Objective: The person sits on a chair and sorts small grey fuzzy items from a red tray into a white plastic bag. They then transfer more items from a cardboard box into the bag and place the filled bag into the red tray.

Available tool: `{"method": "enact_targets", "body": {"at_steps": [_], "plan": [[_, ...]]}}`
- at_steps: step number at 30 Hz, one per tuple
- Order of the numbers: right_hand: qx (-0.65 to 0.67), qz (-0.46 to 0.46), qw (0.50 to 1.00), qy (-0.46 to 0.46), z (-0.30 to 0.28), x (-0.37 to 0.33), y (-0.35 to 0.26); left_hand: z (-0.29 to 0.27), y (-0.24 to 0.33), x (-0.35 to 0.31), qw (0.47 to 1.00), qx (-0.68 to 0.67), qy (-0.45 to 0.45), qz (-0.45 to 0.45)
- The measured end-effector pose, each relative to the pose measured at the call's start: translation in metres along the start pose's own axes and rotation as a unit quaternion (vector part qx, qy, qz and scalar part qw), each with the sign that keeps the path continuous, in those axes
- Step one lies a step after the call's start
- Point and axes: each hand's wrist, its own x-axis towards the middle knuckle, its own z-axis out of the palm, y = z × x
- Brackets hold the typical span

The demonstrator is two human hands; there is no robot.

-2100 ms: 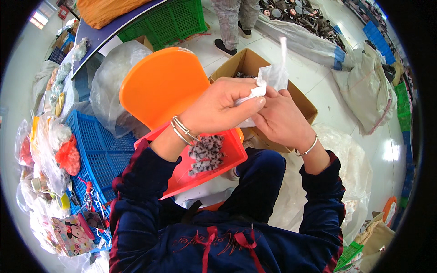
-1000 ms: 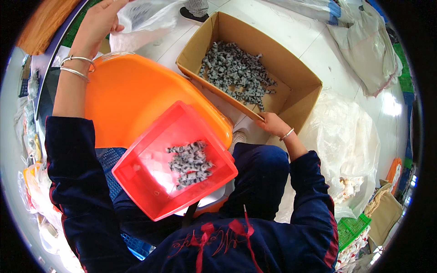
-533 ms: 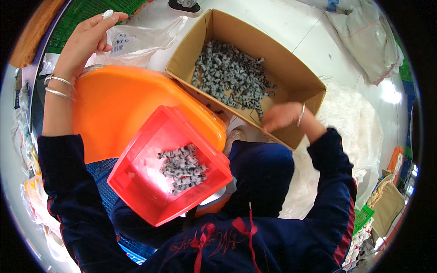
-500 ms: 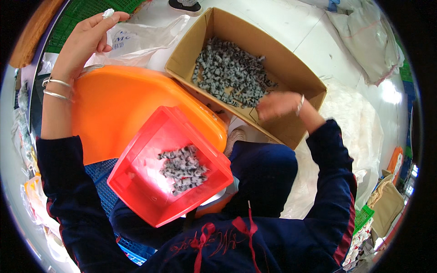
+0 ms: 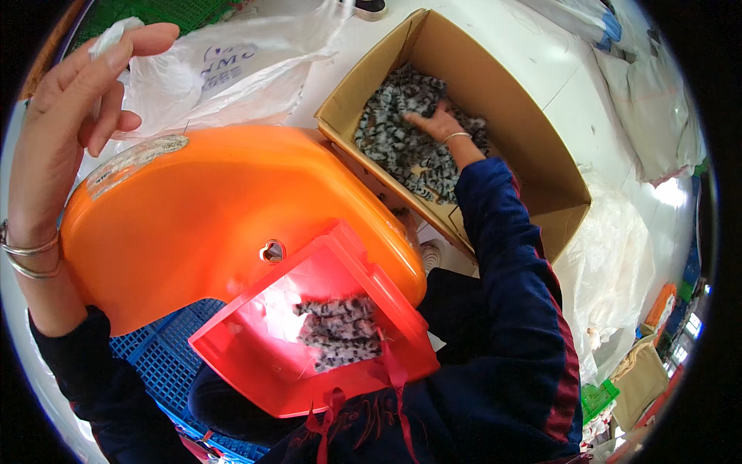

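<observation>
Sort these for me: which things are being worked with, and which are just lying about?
In use, apparently:
left hand, pinching a whitish plastic bag
right hand, at the gray-and-black fuzzy pieces
cardboard box
red bin holding similar pieces

Lying about:
blue crate
green crate, upper left
pale sack, upper right

The white tiled floor (image 5: 576, 97) is occupied at the far right by a pale sack (image 5: 648, 108), at the right by a translucent plastic bag (image 5: 610, 259), and further left by a cardboard box (image 5: 498, 77), whose bottom is partly covered with black-and-grey fluffy strips (image 5: 390, 116); similar strips (image 5: 336, 332) are borne by a red bin (image 5: 267, 387).
</observation>
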Motion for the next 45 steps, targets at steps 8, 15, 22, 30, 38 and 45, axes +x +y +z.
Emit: {"method": "enact_targets", "body": {"at_steps": [8,15,22,30,38,45], "plan": [[-0.281,-0.062,0.958,0.002,0.084,-0.059,-0.044,0.001,0.001,0.003,0.995,-0.097,-0.030,-0.004],[-0.180,-0.042,0.983,-0.006,0.080,-0.063,-0.052,0.002,0.006,0.000,0.997,-0.077,-0.003,-0.001],[-0.285,-0.073,0.949,0.111,0.103,-0.044,-0.025,0.000,0.001,0.001,0.994,-0.056,0.002,0.094],[-0.208,-0.098,0.972,0.043,-0.009,-0.096,0.009,0.026,0.057,0.006,0.977,-0.104,-0.023,0.187],[0.117,-0.256,0.919,0.274,-0.121,-0.211,0.054,0.071,0.113,0.017,0.938,-0.283,-0.084,0.182],[0.189,-0.337,0.836,0.390,-0.152,-0.292,0.075,0.108,0.168,0.017,0.909,-0.328,-0.147,0.208]]}}
